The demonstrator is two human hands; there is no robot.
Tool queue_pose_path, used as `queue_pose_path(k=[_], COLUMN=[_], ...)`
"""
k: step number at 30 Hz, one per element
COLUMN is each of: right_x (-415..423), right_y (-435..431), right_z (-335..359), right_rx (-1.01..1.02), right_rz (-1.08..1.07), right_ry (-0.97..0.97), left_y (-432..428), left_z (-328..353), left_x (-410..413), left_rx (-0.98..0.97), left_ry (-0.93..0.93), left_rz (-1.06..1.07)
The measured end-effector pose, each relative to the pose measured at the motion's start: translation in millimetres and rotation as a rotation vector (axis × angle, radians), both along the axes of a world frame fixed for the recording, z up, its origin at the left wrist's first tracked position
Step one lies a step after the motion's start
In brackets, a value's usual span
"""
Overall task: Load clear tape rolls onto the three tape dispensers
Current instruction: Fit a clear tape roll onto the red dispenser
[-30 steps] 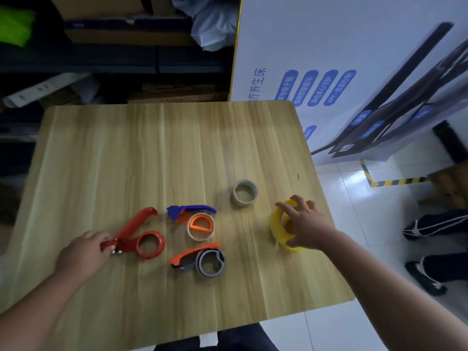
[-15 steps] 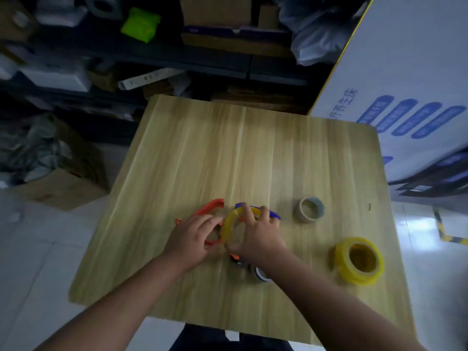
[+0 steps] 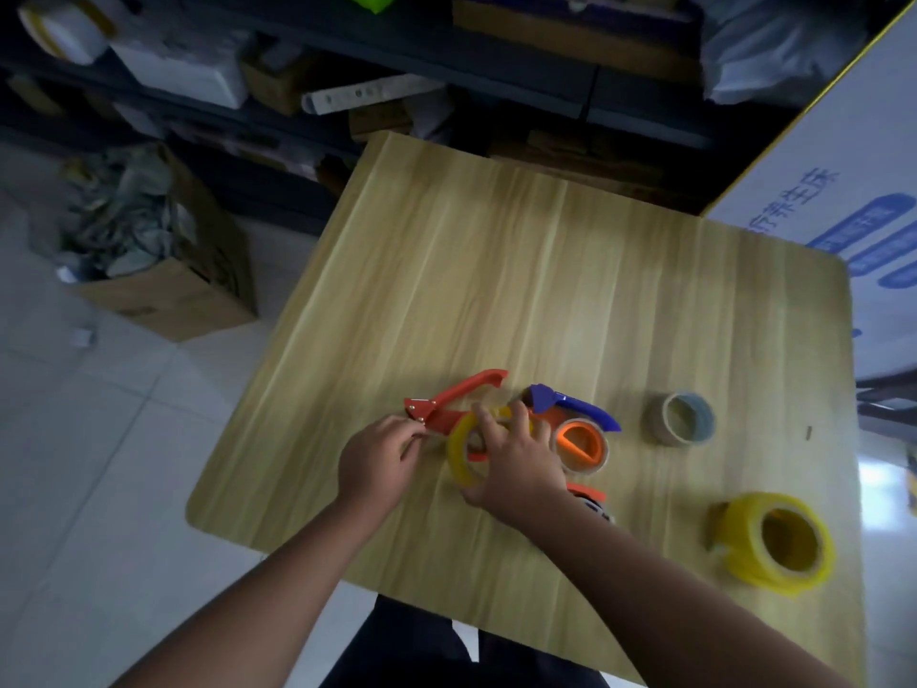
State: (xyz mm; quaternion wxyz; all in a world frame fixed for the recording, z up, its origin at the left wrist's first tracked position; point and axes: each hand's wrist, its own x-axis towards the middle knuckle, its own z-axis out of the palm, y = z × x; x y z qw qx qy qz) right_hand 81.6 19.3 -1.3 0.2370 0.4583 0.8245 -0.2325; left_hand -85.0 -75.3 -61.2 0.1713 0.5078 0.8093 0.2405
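Head view: on the wooden counter [image 3: 496, 270], right hand [image 3: 516, 464] curled around a thin yellow tape roll [image 3: 461, 451], pressing it onto the red dispenser [image 3: 454, 399]; left hand [image 3: 379, 459] pinching that dispenser's hinge end. Just right, a blue-handled dispenser [image 3: 575, 414] already loaded; grey roll [image 3: 680, 419] and thick yellow roll [image 3: 774, 543] well apart. Third dispenser [image 3: 590, 496] mostly hidden behind the right wrist. Cardboard box [image 3: 163, 285] on the floor, left. Since half a second ago, left hand slid from the ring toward the hinge.
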Motion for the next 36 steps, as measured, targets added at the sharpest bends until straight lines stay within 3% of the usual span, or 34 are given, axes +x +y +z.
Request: queue_pose_path(k=[7,17,25,36], right_x=[-18,-30,-21,-17], right_y=[16,32,34,30], right_z=[-37,-59,-57,-76], right_rx=[0.049,0.003,-0.008,-0.05], right_rz=[0.062,0.157,0.228,0.152], right_ry=[-0.025,-0.04,-0.043,-0.052], left_y=[-2,0,4,3], left_z=[-44,-78,-79,-93], left_x=[8,-9,-11,-14], left_rx=[0.013,0.036,0.117,0.049], left_ry=[-0.205,-0.347,-0.314,-0.195], left_rz=[0.275,0.261,0.151,0.073])
